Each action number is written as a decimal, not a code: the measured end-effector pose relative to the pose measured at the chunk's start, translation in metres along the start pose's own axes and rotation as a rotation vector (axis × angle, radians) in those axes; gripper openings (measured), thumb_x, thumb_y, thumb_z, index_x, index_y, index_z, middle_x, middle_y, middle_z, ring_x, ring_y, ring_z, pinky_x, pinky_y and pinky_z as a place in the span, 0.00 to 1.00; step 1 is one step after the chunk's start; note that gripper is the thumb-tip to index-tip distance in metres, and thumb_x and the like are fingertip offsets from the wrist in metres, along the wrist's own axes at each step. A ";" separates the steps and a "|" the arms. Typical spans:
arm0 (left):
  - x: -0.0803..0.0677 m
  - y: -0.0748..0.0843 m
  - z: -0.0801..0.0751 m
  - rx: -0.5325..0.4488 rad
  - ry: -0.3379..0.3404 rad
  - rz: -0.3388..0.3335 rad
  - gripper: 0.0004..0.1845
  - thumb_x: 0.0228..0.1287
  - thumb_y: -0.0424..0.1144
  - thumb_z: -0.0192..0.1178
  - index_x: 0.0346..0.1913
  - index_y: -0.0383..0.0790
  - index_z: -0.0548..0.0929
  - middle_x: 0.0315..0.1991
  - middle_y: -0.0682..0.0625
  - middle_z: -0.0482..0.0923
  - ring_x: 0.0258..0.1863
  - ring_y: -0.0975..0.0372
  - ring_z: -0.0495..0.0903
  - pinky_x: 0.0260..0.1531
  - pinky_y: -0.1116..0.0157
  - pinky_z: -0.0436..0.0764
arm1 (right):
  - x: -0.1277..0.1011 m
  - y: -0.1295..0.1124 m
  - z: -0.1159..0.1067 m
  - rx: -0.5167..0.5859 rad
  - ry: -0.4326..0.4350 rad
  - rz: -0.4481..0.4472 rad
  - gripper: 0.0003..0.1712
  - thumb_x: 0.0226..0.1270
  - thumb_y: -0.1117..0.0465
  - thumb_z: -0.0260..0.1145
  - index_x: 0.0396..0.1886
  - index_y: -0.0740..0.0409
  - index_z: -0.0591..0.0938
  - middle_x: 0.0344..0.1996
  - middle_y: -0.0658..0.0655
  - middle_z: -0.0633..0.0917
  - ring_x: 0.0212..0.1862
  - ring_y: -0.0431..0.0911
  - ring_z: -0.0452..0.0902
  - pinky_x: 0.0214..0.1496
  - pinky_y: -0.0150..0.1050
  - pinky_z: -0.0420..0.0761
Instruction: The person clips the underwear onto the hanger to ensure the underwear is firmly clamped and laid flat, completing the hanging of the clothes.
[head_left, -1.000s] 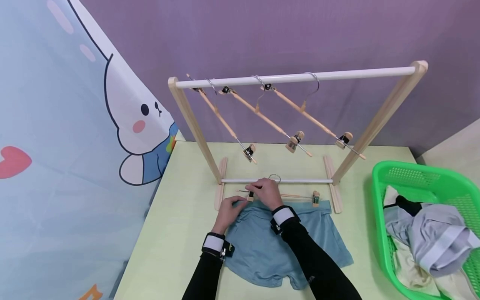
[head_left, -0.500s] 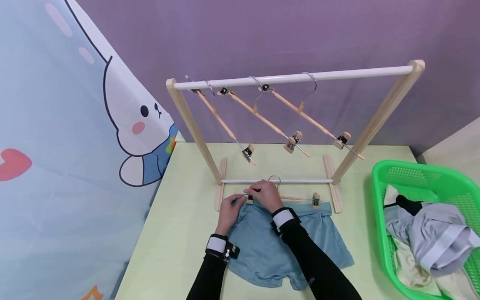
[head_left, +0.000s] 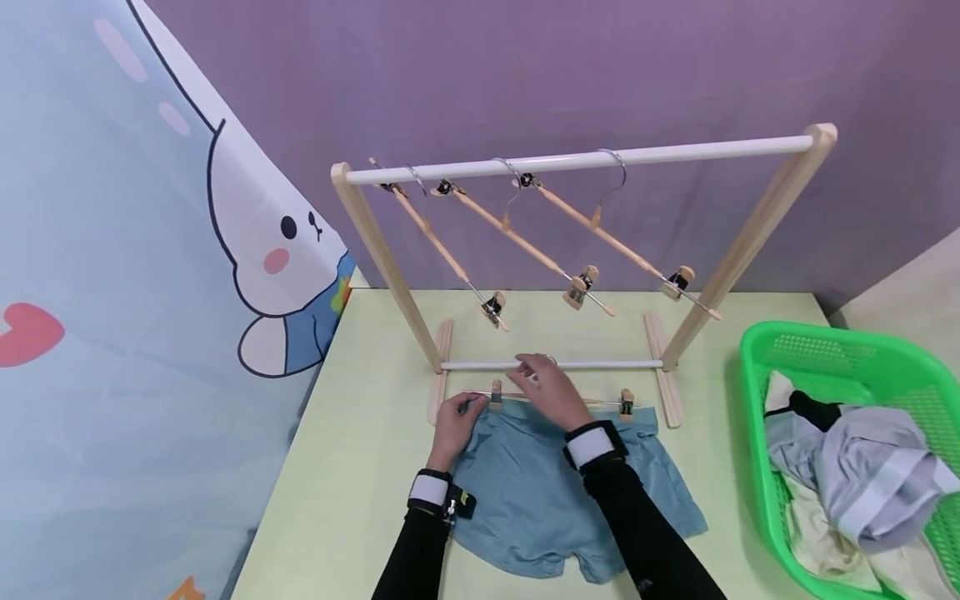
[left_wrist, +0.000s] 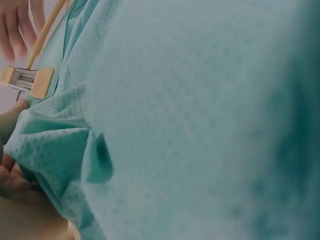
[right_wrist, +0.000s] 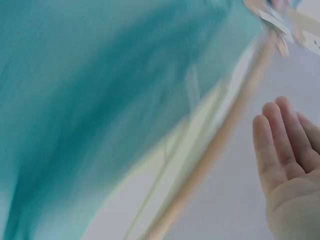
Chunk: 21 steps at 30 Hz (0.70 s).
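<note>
Blue-green shorts (head_left: 540, 500) lie flat, waistband toward the rack. Along the waistband runs a wooden clip hanger (head_left: 600, 402), its left clip (head_left: 496, 395) and right clip (head_left: 626, 405) both at the waistband. My left hand (head_left: 452, 432) pinches the shorts' waistband corner beside the left clip, thumb close to the hanger's metal rod; the left wrist view has this clip (left_wrist: 31, 81) gripping the cloth. Over the hanger's middle is my right hand (head_left: 553, 393), holding nothing, and the right wrist view has its fingers (right_wrist: 280, 135) extended. It covers much of the hanger's hook.
A wooden rack (head_left: 378, 242) with a white top bar (head_left: 675, 155) stands behind the shorts. Three wooden clip hangers (head_left: 517, 237) hang from it, angled forward. At right, a green basket (head_left: 757, 400) holds crumpled clothes (head_left: 862, 475).
My right hand has let go of the left clip and moved right. The left hand has shifted slightly off the clip to the waistband corner. The left clip now stands upright on the waistband.
</note>
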<state>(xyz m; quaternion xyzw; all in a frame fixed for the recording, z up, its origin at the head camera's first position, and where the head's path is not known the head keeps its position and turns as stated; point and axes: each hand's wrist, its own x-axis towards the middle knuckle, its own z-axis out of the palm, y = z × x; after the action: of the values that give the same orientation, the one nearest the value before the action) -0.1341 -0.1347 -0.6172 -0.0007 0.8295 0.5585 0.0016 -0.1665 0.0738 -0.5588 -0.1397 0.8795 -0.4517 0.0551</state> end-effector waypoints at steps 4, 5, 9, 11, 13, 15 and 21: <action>-0.001 -0.002 0.004 -0.054 -0.009 0.003 0.13 0.73 0.39 0.58 0.48 0.32 0.85 0.46 0.39 0.85 0.49 0.47 0.82 0.49 0.53 0.80 | -0.019 0.018 -0.030 -0.074 0.110 -0.025 0.28 0.76 0.47 0.58 0.66 0.60 0.74 0.52 0.60 0.80 0.55 0.54 0.76 0.55 0.53 0.78; -0.001 -0.001 0.004 -0.063 -0.008 0.003 0.13 0.73 0.39 0.59 0.48 0.32 0.85 0.47 0.38 0.85 0.50 0.46 0.82 0.50 0.52 0.79 | -0.024 0.023 -0.038 -0.104 0.133 -0.027 0.29 0.75 0.47 0.59 0.66 0.61 0.74 0.52 0.61 0.79 0.55 0.55 0.76 0.54 0.53 0.78; -0.001 0.000 0.004 -0.059 -0.002 -0.010 0.14 0.72 0.42 0.59 0.48 0.34 0.86 0.47 0.40 0.85 0.50 0.49 0.82 0.50 0.54 0.79 | -0.041 0.044 -0.062 -0.187 0.166 0.005 0.32 0.72 0.47 0.63 0.65 0.65 0.74 0.54 0.65 0.78 0.58 0.59 0.71 0.56 0.56 0.75; -0.001 0.000 0.003 -0.046 -0.003 -0.025 0.13 0.72 0.43 0.59 0.47 0.36 0.86 0.47 0.42 0.85 0.49 0.51 0.82 0.50 0.55 0.80 | -0.048 0.054 -0.071 -0.216 0.162 0.034 0.33 0.71 0.47 0.65 0.64 0.67 0.73 0.54 0.67 0.77 0.58 0.60 0.69 0.56 0.58 0.73; -0.001 -0.001 0.003 -0.028 -0.007 -0.037 0.13 0.72 0.43 0.59 0.47 0.36 0.86 0.47 0.43 0.85 0.49 0.52 0.82 0.49 0.57 0.80 | -0.055 0.064 -0.077 -0.225 0.161 0.067 0.34 0.69 0.49 0.66 0.63 0.69 0.72 0.54 0.68 0.77 0.56 0.62 0.69 0.55 0.59 0.72; -0.001 -0.001 0.003 -0.016 -0.008 -0.040 0.13 0.72 0.42 0.59 0.47 0.36 0.86 0.47 0.43 0.85 0.49 0.52 0.83 0.49 0.56 0.80 | -0.061 0.073 -0.080 -0.234 0.171 0.104 0.36 0.69 0.48 0.67 0.64 0.70 0.71 0.52 0.69 0.77 0.54 0.62 0.70 0.54 0.59 0.73; -0.001 0.000 0.003 0.003 0.000 -0.021 0.13 0.73 0.42 0.58 0.47 0.35 0.86 0.48 0.42 0.85 0.51 0.50 0.82 0.51 0.55 0.80 | -0.074 0.099 -0.079 -0.245 0.195 0.155 0.35 0.68 0.49 0.68 0.60 0.74 0.72 0.46 0.71 0.78 0.54 0.68 0.71 0.58 0.63 0.68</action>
<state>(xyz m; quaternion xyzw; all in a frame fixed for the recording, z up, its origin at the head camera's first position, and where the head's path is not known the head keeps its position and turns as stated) -0.1330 -0.1316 -0.6182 -0.0094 0.8302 0.5573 0.0075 -0.1328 0.2124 -0.5949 -0.0326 0.9372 -0.3470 -0.0135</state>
